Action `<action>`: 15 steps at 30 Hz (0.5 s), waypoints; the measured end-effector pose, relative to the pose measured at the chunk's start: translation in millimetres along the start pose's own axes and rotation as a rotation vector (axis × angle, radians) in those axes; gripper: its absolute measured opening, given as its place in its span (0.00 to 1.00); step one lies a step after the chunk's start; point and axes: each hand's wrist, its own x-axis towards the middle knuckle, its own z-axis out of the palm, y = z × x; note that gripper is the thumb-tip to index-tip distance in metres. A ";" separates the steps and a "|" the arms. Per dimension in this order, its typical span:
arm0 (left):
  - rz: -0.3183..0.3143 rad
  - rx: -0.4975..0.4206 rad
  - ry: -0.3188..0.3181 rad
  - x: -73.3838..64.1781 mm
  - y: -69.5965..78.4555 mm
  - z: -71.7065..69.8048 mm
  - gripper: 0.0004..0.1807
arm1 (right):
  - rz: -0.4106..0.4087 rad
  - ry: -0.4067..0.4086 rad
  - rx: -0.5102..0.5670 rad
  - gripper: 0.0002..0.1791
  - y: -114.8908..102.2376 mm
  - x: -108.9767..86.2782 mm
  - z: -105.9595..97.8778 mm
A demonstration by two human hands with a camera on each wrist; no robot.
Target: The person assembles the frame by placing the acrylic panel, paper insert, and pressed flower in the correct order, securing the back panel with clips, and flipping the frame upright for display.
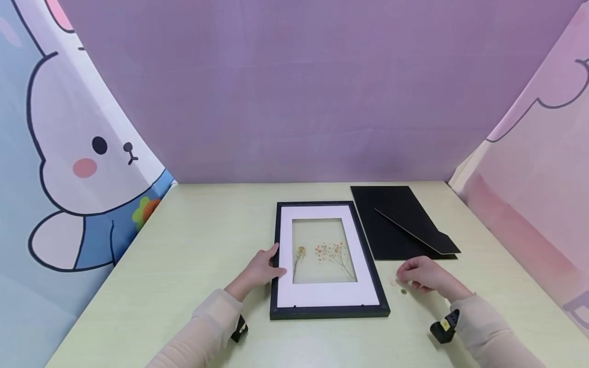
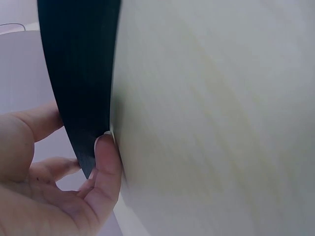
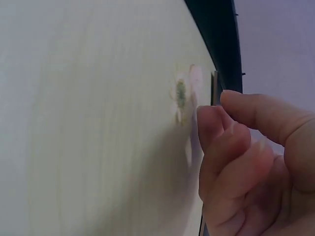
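My left hand (image 1: 259,268) grips the left side of a black picture frame (image 1: 329,312), thumb on top and fingertips under the edge. In the left wrist view, the fingers (image 2: 107,162) curl around the frame's dark side (image 2: 81,73). Inside the white mat (image 1: 322,295) are a yellow dried flower (image 1: 299,254) and a sprig of small orange blossoms (image 1: 333,251). Right of the frame, my right hand (image 1: 425,275) hovers low with curled fingers, beside a small flattened green-centred flower (image 3: 180,96) and a pale pink petal (image 3: 195,76). Whether its thumb and index finger pinch anything is unclear.
A black backing board (image 1: 382,197) lies at the back right, its stand flap (image 1: 414,230) raised at an angle. The pale wooden table (image 1: 221,220) meets a purple cloth wall (image 1: 294,92) behind. Printed cloth panels stand on the left and right.
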 end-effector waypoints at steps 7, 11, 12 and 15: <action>0.003 0.008 -0.003 -0.7 0.0 0.0 0.41 | 0.001 0.031 -0.054 0.04 0.3 2.5 6.3; 0.009 0.011 -0.002 -1.1 0.0 0.1 0.41 | -0.027 0.062 -0.129 0.02 -1.7 3.0 10.5; 0.008 0.010 -0.001 -1.2 0.0 0.2 0.41 | -0.037 0.069 -0.147 0.01 -2.3 2.8 11.6; 0.006 0.009 -0.001 -1.6 0.1 0.0 0.40 | -0.061 0.080 -0.176 0.02 -3.2 2.4 13.9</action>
